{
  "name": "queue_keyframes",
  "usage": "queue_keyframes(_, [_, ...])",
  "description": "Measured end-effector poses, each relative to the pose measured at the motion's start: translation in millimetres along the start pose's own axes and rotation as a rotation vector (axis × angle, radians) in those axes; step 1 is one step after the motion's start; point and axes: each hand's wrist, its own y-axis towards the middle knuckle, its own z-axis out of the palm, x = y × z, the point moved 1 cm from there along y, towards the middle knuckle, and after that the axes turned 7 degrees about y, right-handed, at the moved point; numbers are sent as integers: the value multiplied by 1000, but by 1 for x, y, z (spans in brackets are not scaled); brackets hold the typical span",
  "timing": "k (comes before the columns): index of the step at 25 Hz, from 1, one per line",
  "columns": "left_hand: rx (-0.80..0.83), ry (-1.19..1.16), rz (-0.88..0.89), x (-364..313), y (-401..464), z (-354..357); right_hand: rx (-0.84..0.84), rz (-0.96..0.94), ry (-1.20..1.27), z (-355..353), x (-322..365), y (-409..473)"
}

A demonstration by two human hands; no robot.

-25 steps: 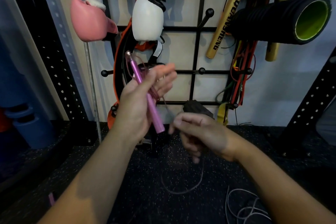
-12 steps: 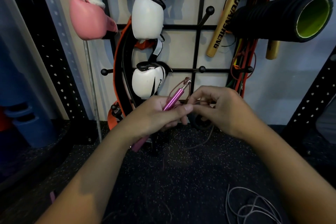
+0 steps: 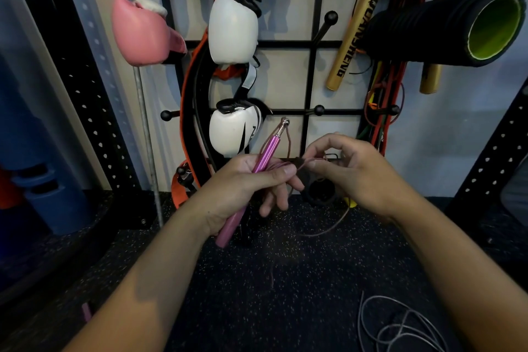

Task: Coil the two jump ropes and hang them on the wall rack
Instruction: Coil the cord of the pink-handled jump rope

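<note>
Head view. The floor [image 3: 285,280] is dark speckled rubber matting meeting a pale wall on which a black grid wall rack [image 3: 313,77] with ball-tipped pegs is mounted. On the rack hang a pink boxing glove [image 3: 140,33], two white boxing gloves (upper [image 3: 233,28], lower [image 3: 231,131]), an orange-edged belt [image 3: 188,111], gold sticks [image 3: 353,31], a black foam roller [image 3: 445,27] with a green core, and a bundle of coloured bands [image 3: 383,106]. Perforated black uprights [image 3: 85,100] flank the scene, with blue cylinders [image 3: 37,180] at far left. The left hand [image 3: 245,188] is curled round a pink jump-rope handle [image 3: 264,154], held tilted with its metal tip toward the rack, and gathers loops of thin brownish cord [image 3: 325,230] against the handle under the thumb. The right hand [image 3: 360,171], just beside it, pinches the same cord between thumb and forefinger; the cord trails below to the floor. A second, grey rope [image 3: 400,328] lies in loose loops on the floor at lower right, cut off by the frame edge. How many turns are wound at the handle cannot be made out, and the rack's lower rail is hidden behind both hands.
</note>
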Motion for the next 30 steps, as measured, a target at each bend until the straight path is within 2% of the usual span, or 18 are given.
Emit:
queue_keyframes(4, [-13, -123, 19, 2, 1, -2, 46, -91, -191, -3, 2, -3])
queue_keyframes(8, [-88, -232, 13, 1, 1, -8, 158, -5, -279, -7, 2, -9])
queue_keyframes(13, [-108, -201, 16, -3, -1, -13, 53, -42, -297, -4, 1, -4])
queue_keyframes(15, [-92, -174, 8, -4, -1, -9, 37, -32, -222, 2, -2, -1])
queue_keyframes(19, [-90, -142, -17, -5, -1, -4, 64, -38, 116, 10, 0, -1])
queue_keyframes(21, [-101, -128, -20, -6, -1, -4, 46, -70, 210, 11, 1, -2])
queue_keyframes(24, [-119, -159, -20, -6, -1, -4, 22, -96, 211, 8, -2, -1])
queue_keyframes(27, [-145, -170, -31, -5, 0, -4, 103, -88, 210, 5, 2, -7])
queue_keyframes(30, [-135, -198, -33, -6, 0, -4, 103, -117, -42, 7, 7, -8])
